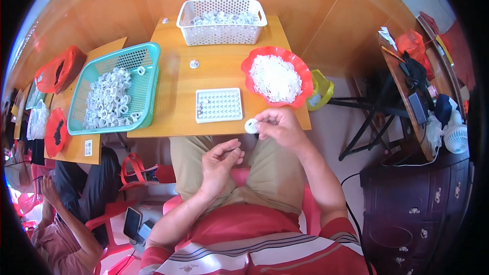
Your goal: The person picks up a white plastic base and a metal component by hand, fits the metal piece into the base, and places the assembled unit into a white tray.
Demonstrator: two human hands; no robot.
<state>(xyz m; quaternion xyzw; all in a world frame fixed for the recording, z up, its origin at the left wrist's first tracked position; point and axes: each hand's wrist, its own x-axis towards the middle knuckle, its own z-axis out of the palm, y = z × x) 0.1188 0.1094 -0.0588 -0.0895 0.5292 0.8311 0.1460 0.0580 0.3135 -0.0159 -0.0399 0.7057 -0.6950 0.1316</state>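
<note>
My table (pixel 178 102) is smooth, matt wood. The teal basket (pixel 147 79) and white basket (pixel 222 33) are perforated plastic; the red bowl (pixel 300 74) is glossy plastic. My right hand (pixel 279 127) pinches a smooth white plastic ring (pixel 251 126). My shorts (pixel 270 173) are matt cloth.

Lighting: bright, even daylight; soft shadows beneath the wooden table (pixel 178 117). Glare: blown-out white parts in the red dish (pixel 300 79). Distortion: strong fisheye bend, black vignette at corners. Focus: centre sharp; rim soft, with colour fringing at left edge.
</note>
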